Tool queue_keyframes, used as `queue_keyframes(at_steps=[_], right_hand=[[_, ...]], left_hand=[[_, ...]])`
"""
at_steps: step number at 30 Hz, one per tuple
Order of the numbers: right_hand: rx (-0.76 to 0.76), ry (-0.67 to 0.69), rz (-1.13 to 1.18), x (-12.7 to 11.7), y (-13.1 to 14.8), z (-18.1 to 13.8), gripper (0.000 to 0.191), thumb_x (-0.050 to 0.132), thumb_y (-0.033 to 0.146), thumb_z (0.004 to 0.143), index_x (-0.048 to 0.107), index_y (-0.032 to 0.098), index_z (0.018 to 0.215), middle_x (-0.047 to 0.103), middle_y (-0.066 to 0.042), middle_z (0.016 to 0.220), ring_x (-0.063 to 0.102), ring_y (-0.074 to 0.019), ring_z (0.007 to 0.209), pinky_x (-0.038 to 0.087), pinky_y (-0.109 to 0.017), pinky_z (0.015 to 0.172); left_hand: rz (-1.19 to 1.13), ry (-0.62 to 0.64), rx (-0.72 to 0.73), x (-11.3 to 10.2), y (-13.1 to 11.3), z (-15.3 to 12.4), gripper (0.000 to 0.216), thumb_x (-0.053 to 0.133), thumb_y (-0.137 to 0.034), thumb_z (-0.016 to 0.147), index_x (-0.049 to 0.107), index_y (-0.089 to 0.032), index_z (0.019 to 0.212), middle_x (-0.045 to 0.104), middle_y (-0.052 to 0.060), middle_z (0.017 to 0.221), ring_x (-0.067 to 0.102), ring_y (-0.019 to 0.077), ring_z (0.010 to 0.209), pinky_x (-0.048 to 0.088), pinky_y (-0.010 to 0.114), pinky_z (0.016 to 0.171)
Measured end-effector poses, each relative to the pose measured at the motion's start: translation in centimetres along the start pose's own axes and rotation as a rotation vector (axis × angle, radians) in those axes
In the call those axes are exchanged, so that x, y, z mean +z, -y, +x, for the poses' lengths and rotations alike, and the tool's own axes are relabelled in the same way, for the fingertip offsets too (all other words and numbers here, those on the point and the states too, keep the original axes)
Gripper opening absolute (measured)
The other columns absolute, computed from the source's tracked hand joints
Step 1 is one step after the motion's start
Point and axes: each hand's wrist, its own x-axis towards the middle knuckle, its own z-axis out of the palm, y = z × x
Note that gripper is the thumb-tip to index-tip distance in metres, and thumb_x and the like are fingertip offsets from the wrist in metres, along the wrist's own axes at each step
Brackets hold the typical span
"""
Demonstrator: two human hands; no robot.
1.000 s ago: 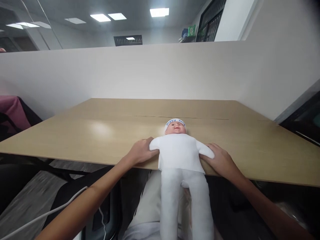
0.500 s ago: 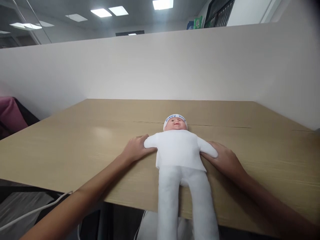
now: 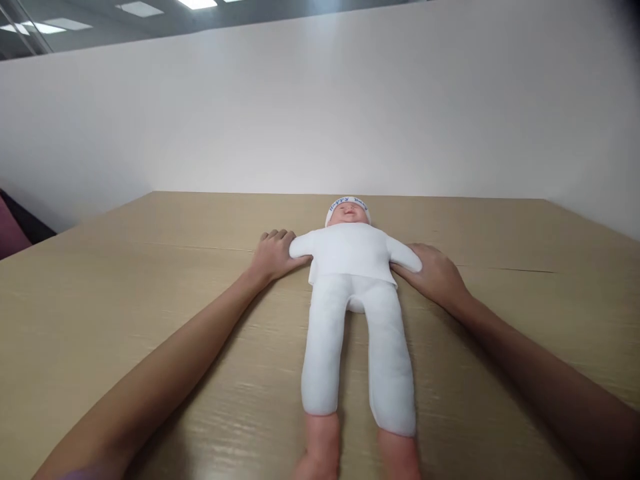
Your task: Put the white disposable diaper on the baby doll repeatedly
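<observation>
A baby doll (image 3: 353, 250) in a white top and white trousers lies face up on the wooden table (image 3: 225, 373). Its head, in a white hat with blue lettering, points to the far side, and its bare feet reach the bottom of the view. My left hand (image 3: 275, 255) is closed at the doll's arm on the left, thumb beneath the arm against the doll's side. On the other side my right hand (image 3: 437, 273) grips the opposite arm, its fingertips hidden behind the sleeve.
A white partition (image 3: 320, 113) rises behind the table's far edge. At the far left shows a pink and black item (image 3: 15, 227), partly cut off. Thin seams run across the tabletop.
Both hands have moved the doll farther onto the table, away from the near edge. Its feet now show. The view has tilted down, with less ceiling visible.
</observation>
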Motion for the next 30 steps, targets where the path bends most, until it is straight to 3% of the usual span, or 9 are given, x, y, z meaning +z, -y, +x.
queue_keyframes(at_steps=[5, 13, 18, 22, 25, 28, 30], right_hand=[[-0.072, -0.086, 0.010, 0.8, -0.8, 1.2, 0.054, 0.064, 0.064, 0.097, 0.069, 0.021, 0.128, 0.077, -0.016, 0.123, 0.070, -0.0385, 0.111, 0.054, -0.049, 0.096], [0.019, 0.011, 0.074, 0.0, -0.1, 0.2, 0.050, 0.060, 0.066, 0.101, 0.069, 0.030, 0.135, 0.081, -0.008, 0.126, 0.076, -0.0358, 0.107, 0.054, -0.043, 0.086], [-0.009, -0.008, 0.050, -0.1, 0.0, -0.4, 0.054, 0.058, 0.066, 0.103, 0.068, 0.027, 0.139, 0.080, -0.010, 0.125, 0.075, -0.0361, 0.108, 0.054, -0.044, 0.088], [-0.115, -0.170, -0.040, 0.2, 0.1, -1.7, 0.064, 0.055, 0.062, 0.105, 0.060, 0.015, 0.148, 0.072, -0.020, 0.138, 0.067, -0.0405, 0.124, 0.051, -0.054, 0.107], [-0.113, -0.289, -0.073, 0.2, 0.7, -3.2, 0.067, 0.056, 0.059, 0.104, 0.054, 0.014, 0.153, 0.067, -0.023, 0.145, 0.061, -0.0432, 0.132, 0.050, -0.059, 0.109], [-0.117, -0.355, -0.035, -1.0, 2.8, -4.9, 0.062, 0.057, 0.053, 0.106, 0.051, 0.017, 0.156, 0.064, -0.023, 0.149, 0.059, -0.0428, 0.135, 0.050, -0.062, 0.111], [-0.121, -0.417, 0.032, -2.9, 5.5, -6.4, 0.058, 0.058, 0.049, 0.106, 0.051, 0.020, 0.156, 0.064, -0.022, 0.149, 0.059, -0.0411, 0.135, 0.049, -0.064, 0.114]], left_hand=[[-0.077, -0.043, 0.024, 0.2, 1.8, -0.8, 0.079, 0.058, -0.085, 0.092, 0.069, -0.016, 0.129, 0.077, 0.015, 0.124, 0.069, 0.0366, 0.115, 0.046, 0.049, 0.108], [-0.177, 0.035, -0.028, -1.1, 4.1, -3.7, 0.079, 0.060, -0.083, 0.094, 0.067, -0.019, 0.140, 0.079, 0.012, 0.121, 0.071, 0.0332, 0.111, 0.052, 0.042, 0.100], [-0.219, 0.046, -0.046, -0.9, 3.1, -4.1, 0.074, 0.060, -0.074, 0.098, 0.062, -0.021, 0.150, 0.076, 0.014, 0.134, 0.071, 0.0334, 0.119, 0.053, 0.044, 0.104], [-0.227, -0.040, -0.035, -0.7, 2.6, -5.6, 0.073, 0.059, -0.064, 0.102, 0.053, -0.018, 0.158, 0.070, 0.016, 0.148, 0.064, 0.0354, 0.135, 0.048, 0.050, 0.116], [-0.264, -0.159, -0.009, -0.5, 2.3, -6.6, 0.068, 0.059, -0.059, 0.103, 0.052, -0.018, 0.156, 0.064, 0.016, 0.156, 0.058, 0.0365, 0.144, 0.044, 0.054, 0.122], [-0.301, -0.247, -0.005, -1.8, 0.8, -7.5, 0.054, 0.056, -0.051, 0.106, 0.056, -0.019, 0.149, 0.064, 0.016, 0.153, 0.057, 0.0348, 0.143, 0.044, 0.055, 0.123], [-0.354, -0.333, -0.013, -3.9, -1.6, -8.7, 0.046, 0.053, -0.047, 0.109, 0.057, -0.021, 0.146, 0.066, 0.015, 0.148, 0.059, 0.0323, 0.140, 0.046, 0.054, 0.122]])
